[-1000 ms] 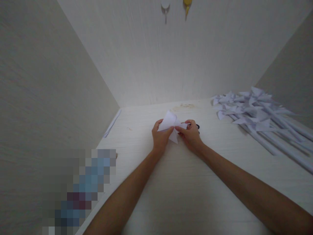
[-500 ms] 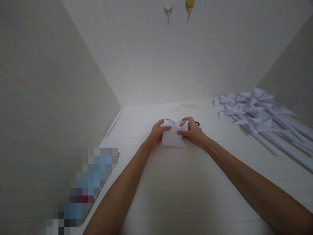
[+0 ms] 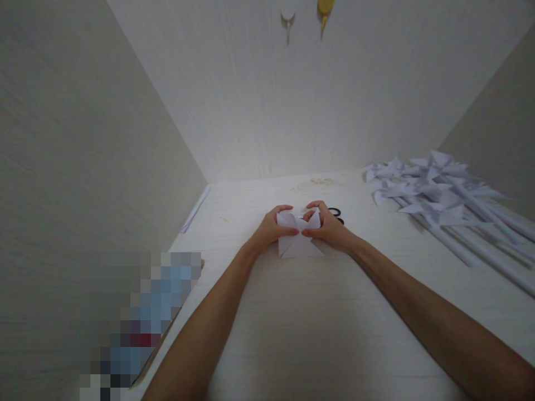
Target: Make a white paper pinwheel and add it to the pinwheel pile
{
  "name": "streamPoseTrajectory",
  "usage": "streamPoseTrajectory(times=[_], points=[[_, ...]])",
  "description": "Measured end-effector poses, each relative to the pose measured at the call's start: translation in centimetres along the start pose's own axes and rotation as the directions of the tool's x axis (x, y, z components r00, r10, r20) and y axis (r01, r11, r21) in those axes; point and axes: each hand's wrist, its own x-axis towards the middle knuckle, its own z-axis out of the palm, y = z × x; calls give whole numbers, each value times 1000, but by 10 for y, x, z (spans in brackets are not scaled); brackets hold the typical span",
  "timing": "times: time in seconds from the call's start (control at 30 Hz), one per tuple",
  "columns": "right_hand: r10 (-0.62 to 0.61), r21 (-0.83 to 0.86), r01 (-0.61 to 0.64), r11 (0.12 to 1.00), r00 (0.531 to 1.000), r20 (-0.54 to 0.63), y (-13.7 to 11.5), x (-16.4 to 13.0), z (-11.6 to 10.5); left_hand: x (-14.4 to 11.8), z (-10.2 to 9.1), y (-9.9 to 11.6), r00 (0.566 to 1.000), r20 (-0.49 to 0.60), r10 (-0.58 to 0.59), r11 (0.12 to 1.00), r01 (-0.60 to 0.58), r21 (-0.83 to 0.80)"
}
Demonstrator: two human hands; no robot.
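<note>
Folded paper point(image 3: 300, 247) shifted nearer body; left hand point(image 3: 268, 229), right hand point(image 3: 331, 228) both pinching it.

folded sheet point(image 3: 298, 248): smooth matt paper | pinwheels point(image 3: 438, 197): matt paper | tabletop point(image 3: 271, 323): wood-like grain, matt | wall point(image 3: 267, 106): matt, streaked

Between left hand point(image 3: 266, 229) and right hand point(image 3: 332, 229) sits a folded paper point(image 3: 298, 249), over the table point(image 3: 301, 323). Scissors point(image 3: 339, 213) lie just behind the right hand. Over on the right I see paper pinwheels point(image 3: 447, 199) heaped together; a paper strip point(image 3: 195, 210) lies along the left edge. Hooks point(image 3: 288, 12) hang on the wall point(image 3: 251, 111) behind.
</note>
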Motion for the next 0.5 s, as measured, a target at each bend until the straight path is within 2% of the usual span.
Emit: streamPoseTrajectory(times=[0.13,0.23,0.4,0.5], points=[[-4,27,4,1000,1000,-6,0,-1,3,1,1,-2,1000,-30,11,1000,-11,9],[-2,190,14,982,998,-66,-1,1,6,4,3,-6,986,-168,22,999,-26,-24],[25,416,68,907,976,-215,-7,5,5,10,10,-7,891,-453,-46,970,-68,-232],[21,474,60,879,986,-164,-9,4,3,11,13,-6,840,-534,-96,933,-112,-343]])
